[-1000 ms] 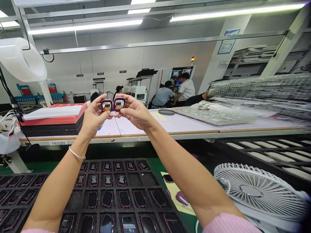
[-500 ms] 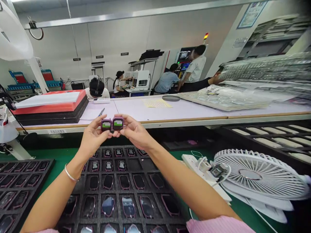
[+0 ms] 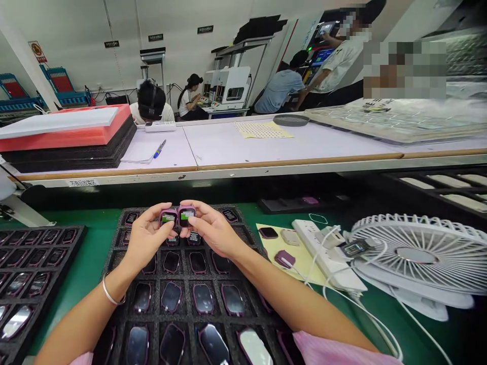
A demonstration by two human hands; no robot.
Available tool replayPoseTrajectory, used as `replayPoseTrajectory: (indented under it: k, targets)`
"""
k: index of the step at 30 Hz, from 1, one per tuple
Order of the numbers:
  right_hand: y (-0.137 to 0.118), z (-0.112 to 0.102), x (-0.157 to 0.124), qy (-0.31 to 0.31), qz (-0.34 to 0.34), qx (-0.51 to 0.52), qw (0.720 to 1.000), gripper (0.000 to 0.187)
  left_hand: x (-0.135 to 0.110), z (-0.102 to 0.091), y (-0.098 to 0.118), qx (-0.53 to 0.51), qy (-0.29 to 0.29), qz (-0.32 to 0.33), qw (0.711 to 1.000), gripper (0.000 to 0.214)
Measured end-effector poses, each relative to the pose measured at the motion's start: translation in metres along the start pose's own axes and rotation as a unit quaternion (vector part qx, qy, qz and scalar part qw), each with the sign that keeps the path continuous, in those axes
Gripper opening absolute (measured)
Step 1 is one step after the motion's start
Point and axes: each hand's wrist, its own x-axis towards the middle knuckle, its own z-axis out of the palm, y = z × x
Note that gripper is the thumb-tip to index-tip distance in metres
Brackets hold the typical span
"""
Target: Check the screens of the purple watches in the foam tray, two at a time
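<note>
Two purple-framed smartwatch bodies without straps are held side by side above a black foam tray point(image 3: 152, 276). My left hand point(image 3: 150, 230) pinches one smartwatch point(image 3: 168, 217), thumb on the lower part of its face. The other smartwatch point(image 3: 186, 214) is in my right hand point(image 3: 213, 228), with the thumb against its screen. Both screens are lit with green and white blocks. Beneath my hands, the tray's compartments hold several more smartwatches; some in the far rows show white text, while the nearer ones point(image 3: 203, 298) are dark or reflective.
A second watch tray point(image 3: 34, 271) lies left. On the right are a yellow sheet point(image 3: 300, 256) bearing watch parts, a white power strip point(image 3: 323, 253), cables and a white fan point(image 3: 416, 256). A raised shelf point(image 3: 216, 147) runs across; several people are beyond it.
My hands and both watches sit lower in view, over the tray's far rows. The view has tilted down, revealing the yellow sheet. The plastic trays a person held at right are now mostly blurred out.
</note>
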Motion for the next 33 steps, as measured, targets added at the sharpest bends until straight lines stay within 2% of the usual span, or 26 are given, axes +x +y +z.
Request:
replayPoseTrajectory:
  k: [6,12,18,23,26,29,33]
  targets:
    - [0.003,-0.003,-0.002,-0.001,-0.01,-0.004,1.0,0.036,-0.002,0.001,0.0,0.009,-0.01,-0.011,1.0,0.043]
    - [0.002,-0.003,-0.003,0.027,0.001,-0.022,0.999,0.031,-0.004,0.001,-0.002,0.013,-0.015,-0.017,1.0,0.038]
    - [0.003,-0.004,-0.007,0.006,-0.021,-0.009,1.0,0.038,-0.007,-0.001,-0.003,-0.002,-0.038,-0.012,0.999,0.044]
    - [0.003,-0.004,-0.008,0.013,-0.004,-0.003,1.0,0.039,-0.007,-0.004,-0.008,-0.009,-0.048,-0.008,0.999,0.043]
    - [-0.004,-0.002,-0.011,0.011,0.009,0.01,1.0,0.039,-0.009,-0.007,-0.003,-0.023,-0.058,-0.013,0.998,0.038]
    - [-0.023,0.006,-0.025,-0.025,0.045,0.055,0.997,0.039,-0.024,-0.01,0.016,-0.08,-0.108,-0.026,0.991,0.032]
    - [-0.06,0.023,-0.068,-0.116,0.138,0.109,0.977,0.041,-0.062,-0.021,0.047,-0.142,-0.229,-0.089,0.959,0.03]
